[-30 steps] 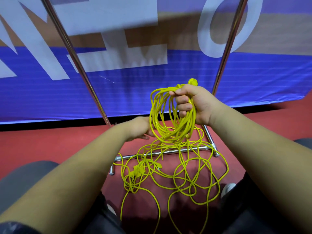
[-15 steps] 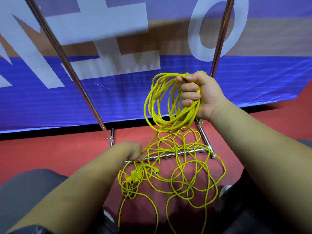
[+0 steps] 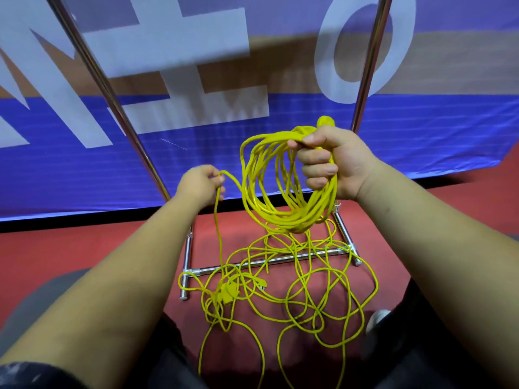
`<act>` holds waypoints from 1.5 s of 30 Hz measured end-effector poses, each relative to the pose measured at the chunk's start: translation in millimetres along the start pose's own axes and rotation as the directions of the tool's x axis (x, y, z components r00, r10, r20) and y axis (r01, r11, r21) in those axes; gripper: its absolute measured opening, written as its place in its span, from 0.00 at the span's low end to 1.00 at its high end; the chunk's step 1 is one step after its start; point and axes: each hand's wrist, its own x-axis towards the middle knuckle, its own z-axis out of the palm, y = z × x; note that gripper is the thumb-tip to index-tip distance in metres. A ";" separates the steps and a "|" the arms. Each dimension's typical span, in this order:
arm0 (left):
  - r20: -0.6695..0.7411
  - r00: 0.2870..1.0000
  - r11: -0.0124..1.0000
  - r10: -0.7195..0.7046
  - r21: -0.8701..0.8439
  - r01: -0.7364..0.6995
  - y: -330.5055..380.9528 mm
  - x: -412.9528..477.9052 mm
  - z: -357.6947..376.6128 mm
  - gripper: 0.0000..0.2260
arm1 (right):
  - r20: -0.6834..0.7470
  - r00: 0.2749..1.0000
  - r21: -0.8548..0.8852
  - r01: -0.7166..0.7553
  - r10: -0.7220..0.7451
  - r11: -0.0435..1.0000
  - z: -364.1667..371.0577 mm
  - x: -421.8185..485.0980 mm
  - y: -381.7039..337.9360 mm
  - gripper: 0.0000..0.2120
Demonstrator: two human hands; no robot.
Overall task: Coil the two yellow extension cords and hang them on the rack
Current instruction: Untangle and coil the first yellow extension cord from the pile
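My right hand (image 3: 332, 167) grips the top of a coil of yellow extension cord (image 3: 269, 203) that hangs in several loops below it, with a yellow plug end sticking up above the fist. My left hand (image 3: 200, 185) pinches a strand of the same cord, which runs down from it to the floor. Loose yellow cord (image 3: 303, 293) lies tangled on the red floor across the rack's base, with a plug and socket (image 3: 227, 290) in the tangle. The chrome rack (image 3: 269, 262) stands in front of me.
The rack's two upright poles (image 3: 112, 102) rise left and right of my hands, joined by a low crossbar with short feet. A blue and white banner (image 3: 196, 113) runs behind the rack. My dark trouser legs and a shoe (image 3: 377, 318) frame the cord pile.
My left hand came up from near the floor, drawing a strand of cord up level with the coil. My right hand, still gripping the coil, dropped slightly after rising.
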 end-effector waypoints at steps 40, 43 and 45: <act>0.147 0.935 0.752 -0.323 0.640 0.159 56.3 -58.6 -37.8 0.19 | -0.323 0.919 -0.614 -0.386 0.227 0.689 16.1 12.1 33.0 0.08; 0.141 0.944 0.950 -0.297 0.140 0.278 43.2 -48.9 -28.8 0.16 | -0.472 0.855 -0.565 -0.480 0.214 0.671 3.4 23.8 53.0 0.19; 0.166 0.944 0.949 -0.285 -0.091 0.303 47.6 -47.4 -31.2 0.12 | -0.531 0.825 -0.511 -0.495 0.194 0.703 1.0 31.6 60.9 0.22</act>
